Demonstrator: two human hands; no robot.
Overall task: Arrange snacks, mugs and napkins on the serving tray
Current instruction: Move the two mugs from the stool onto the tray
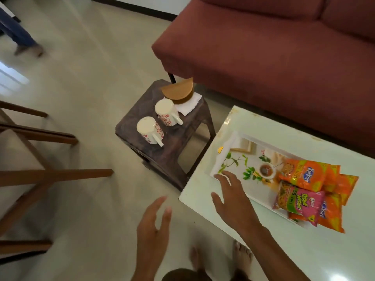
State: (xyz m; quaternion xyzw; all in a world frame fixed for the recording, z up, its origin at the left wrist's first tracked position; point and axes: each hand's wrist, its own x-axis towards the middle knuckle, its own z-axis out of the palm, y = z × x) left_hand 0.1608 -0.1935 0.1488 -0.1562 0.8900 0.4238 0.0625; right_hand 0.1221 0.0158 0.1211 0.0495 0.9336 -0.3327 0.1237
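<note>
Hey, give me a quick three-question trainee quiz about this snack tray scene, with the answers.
1. True or false: the two white floral ceramic mugs stand on the dark brown plastic stool.
2. Which hand reaches over the corner of the white leaf-print serving tray?
3. The orange and pink snack packets lie on: A the floor, B the tray, C the maroon sofa.
Key: 1 true; 2 the right hand; 3 B.

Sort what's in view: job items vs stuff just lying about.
Job: tray, snack packets, near mug, far mug, napkins.
Lying about: stool, sofa, wooden chair, brown holder on the napkins, glass table.
</note>
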